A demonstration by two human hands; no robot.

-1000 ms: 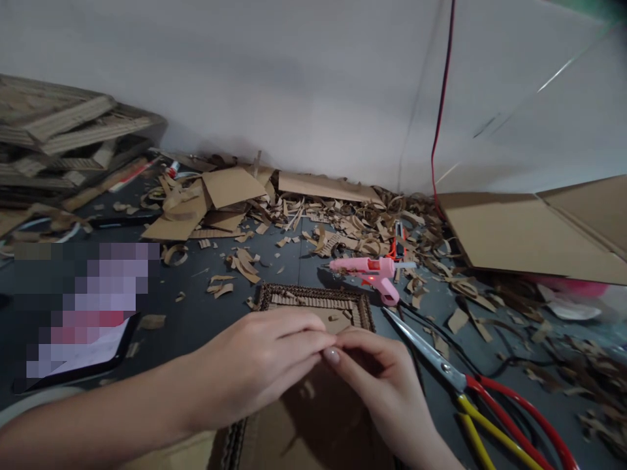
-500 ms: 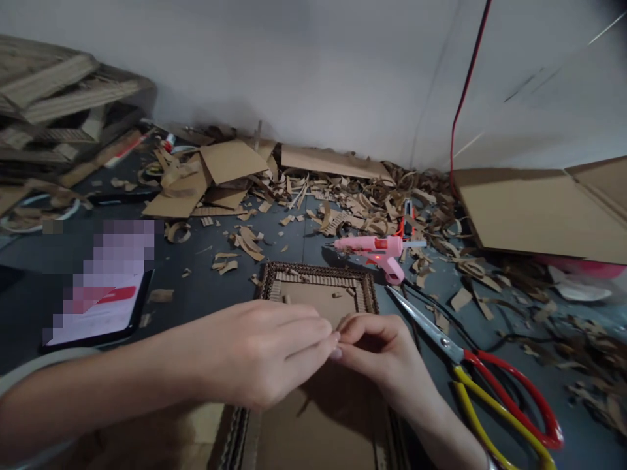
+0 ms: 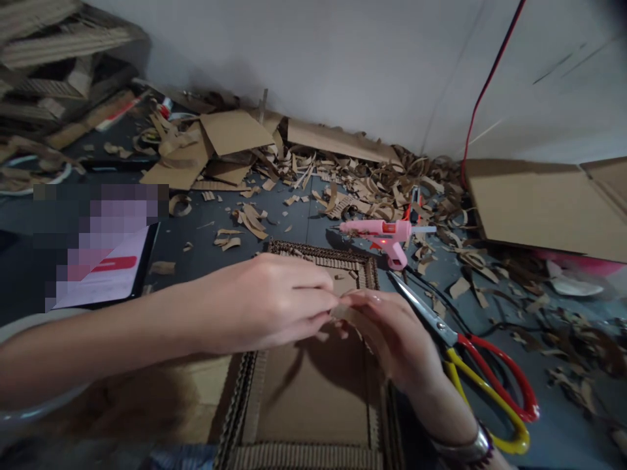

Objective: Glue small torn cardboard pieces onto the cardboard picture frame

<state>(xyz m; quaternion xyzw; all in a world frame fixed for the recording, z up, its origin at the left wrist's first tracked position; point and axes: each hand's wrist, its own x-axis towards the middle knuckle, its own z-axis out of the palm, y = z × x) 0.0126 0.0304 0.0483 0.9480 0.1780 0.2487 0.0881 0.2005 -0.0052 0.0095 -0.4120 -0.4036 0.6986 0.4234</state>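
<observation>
Both my hands meet over a shallow rectangular cardboard frame (image 3: 313, 408) with layered corrugated edges. My left hand (image 3: 279, 303) is closed, its fingertips pinched at the end of a thin cardboard strip (image 3: 368, 331). Curled round the same strip is my right hand (image 3: 404, 336), its fingertips touching those of the left. The strip bends down along the right palm. Small rolled cardboard bits (image 3: 339, 276) lie inside the frame's far end. Beyond it, a pink hot glue gun (image 3: 379, 232) rests on its side with a red light showing.
Scissors (image 3: 443, 329) with red and yellow handles lie close to my right wrist. A phone (image 3: 117, 264) is at the left. Cardboard scraps (image 3: 304, 173) litter the back by the wall. A cardboard sheet (image 3: 529, 202) stands at the right, stacked cardboard (image 3: 73, 39) at the far left.
My right hand has turned over and opened out a little from its tight pinch, and the cardboard strip now shows under it. The view has tilted slightly downward.
</observation>
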